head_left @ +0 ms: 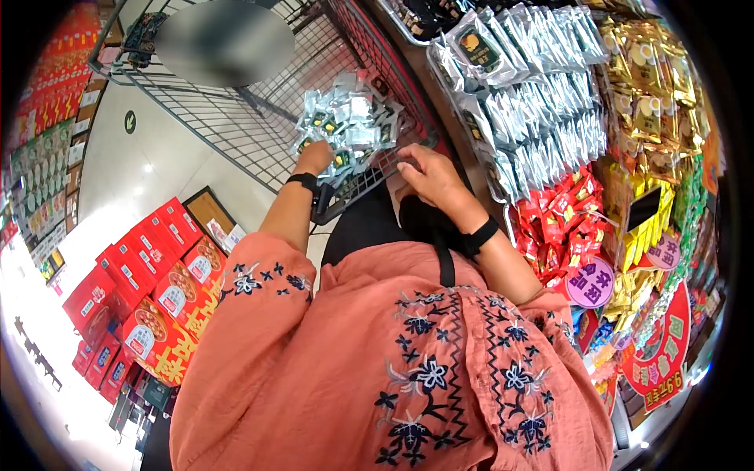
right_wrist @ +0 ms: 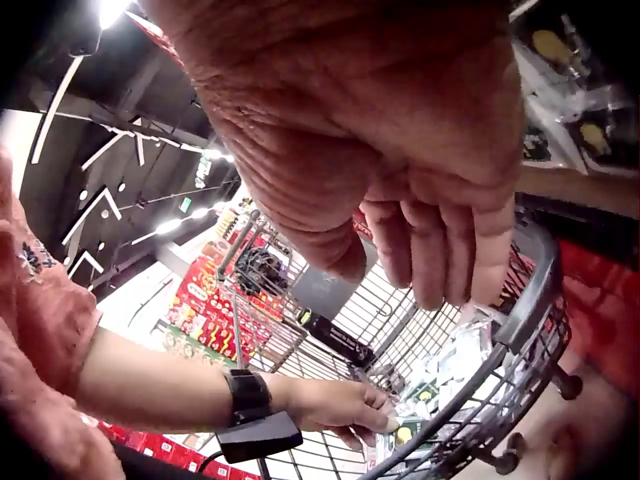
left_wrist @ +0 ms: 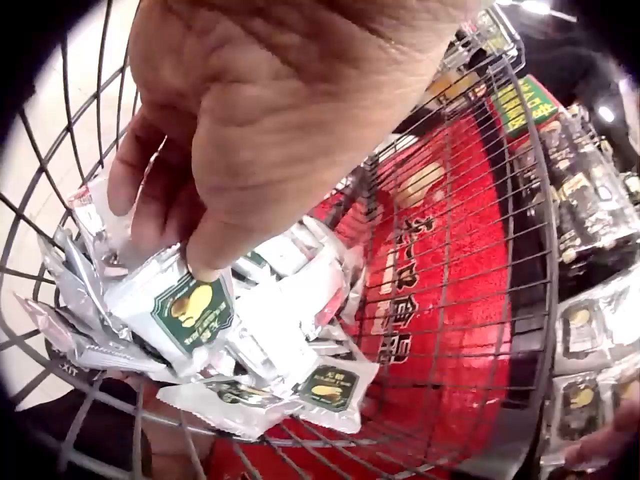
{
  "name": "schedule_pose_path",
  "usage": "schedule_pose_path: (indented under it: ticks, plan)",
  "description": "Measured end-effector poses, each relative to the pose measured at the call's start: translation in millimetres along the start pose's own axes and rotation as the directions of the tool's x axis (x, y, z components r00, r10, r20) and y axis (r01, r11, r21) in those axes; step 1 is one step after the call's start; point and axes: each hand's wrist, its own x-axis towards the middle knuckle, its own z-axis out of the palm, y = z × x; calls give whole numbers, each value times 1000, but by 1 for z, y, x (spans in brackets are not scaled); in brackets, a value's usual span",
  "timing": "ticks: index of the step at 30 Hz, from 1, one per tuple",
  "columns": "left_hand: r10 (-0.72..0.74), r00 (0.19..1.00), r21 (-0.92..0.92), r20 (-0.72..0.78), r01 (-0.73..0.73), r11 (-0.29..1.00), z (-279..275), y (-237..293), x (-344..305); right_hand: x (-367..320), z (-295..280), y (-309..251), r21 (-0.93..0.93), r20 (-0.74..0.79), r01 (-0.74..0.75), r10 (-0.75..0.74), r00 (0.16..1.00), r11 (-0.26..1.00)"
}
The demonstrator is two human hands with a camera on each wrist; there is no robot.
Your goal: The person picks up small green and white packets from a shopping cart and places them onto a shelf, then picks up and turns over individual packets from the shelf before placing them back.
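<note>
Down in the wire shopping cart (head_left: 206,129), my left hand (head_left: 316,158) pinches a silvery-white snack packet (left_wrist: 190,310) with a dark green label between thumb and fingers. Around it lies a pile of similar packets (head_left: 352,118). My right hand (head_left: 434,182) is held just outside the cart's near edge, fingers loosely bent and holding nothing. In the right wrist view, that hand's fingers (right_wrist: 430,250) hang above the cart's dark corner rim (right_wrist: 530,290).
Right of the cart stands a display with rows of silver packets (head_left: 530,102), red-wrapped snacks (head_left: 561,216) and gold packets (head_left: 656,94). Red boxes (head_left: 149,267) are stacked at the left. Something dark (right_wrist: 340,335) lies farther along in the cart.
</note>
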Motion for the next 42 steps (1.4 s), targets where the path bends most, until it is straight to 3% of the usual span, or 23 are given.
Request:
schedule_pose_path:
  ticks: [1, 2, 3, 5, 7, 9, 12, 15, 19, 21, 23, 25, 29, 31, 35, 36, 40, 42]
  plan:
    - [10, 1000, -2, 27, -10, 1000, -12, 9, -12, -2, -2, -5, 13, 13, -25, 24, 1000, 1000]
    - [172, 976, -2, -131, -174, 985, -3, -9, -9, -3, -4, -8, 50, 26, -31, 29, 999, 998]
    - [136, 971, -164, -195, -169, 972, -20, 0, -34, -5, -5, -10, 86, 40, -38, 34, 999, 996]
    - [124, 945, -222, -304, -196, 955, -47, 11, -65, -8, -9, -12, 140, 31, 8, -13, 999, 990]
    - [85, 962, -443, -258, -196, 875, -81, 26, -95, -7, -10, -11, 169, -18, 118, -116, 993, 979]
    - [79, 978, -651, -195, -189, 735, -116, 51, -131, -10, -23, -32, 240, -13, 92, -92, 996, 966]
    - [250, 934, -758, -257, -355, 547, -158, 95, -184, -13, -41, -58, 334, -46, 138, -130, 990, 932]
    - [400, 866, -755, -301, -473, 455, -187, 144, -228, -25, -64, -90, 439, -96, 168, -140, 985, 883]
    - [546, 756, -699, -362, -608, 377, -204, 207, -256, -42, -95, -99, 563, -21, 115, -124, 992, 818]
    - [530, 727, -708, -438, -642, 295, -204, 239, -258, -58, -109, -104, 621, -125, 169, -116, 985, 766]
    - [483, 754, -782, -445, -591, 201, -199, 272, -262, -71, -123, -107, 681, -225, 213, -77, 971, 701]
    - [577, 721, -767, -385, -597, 234, -196, 297, -262, -80, -135, -104, 703, -360, 324, -75, 930, 633]
    - [658, 645, -692, -390, -676, 253, -187, 345, -274, -102, -160, -90, 598, -466, 403, -109, 878, 693]
    - [684, 647, -701, -338, -658, 276, -186, 363, -274, -121, -170, -91, 603, -556, 434, -38, 831, 669]
    - [748, 601, -624, -280, -706, 335, -190, 395, -277, -141, -189, -70, 567, -625, 488, -39, 780, 663]
    - [742, 621, -654, -252, -675, 342, -191, 404, -280, -145, -192, -66, 565, -638, 486, -21, 770, 667]
    - [710, 628, -713, -319, -653, 256, -177, 427, -257, -154, -197, -56, 626, -666, 541, 25, 745, 561]
    - [701, 634, -777, -326, -603, 184, -172, 452, -257, -161, -205, -53, 621, -720, 610, 51, 692, 492]
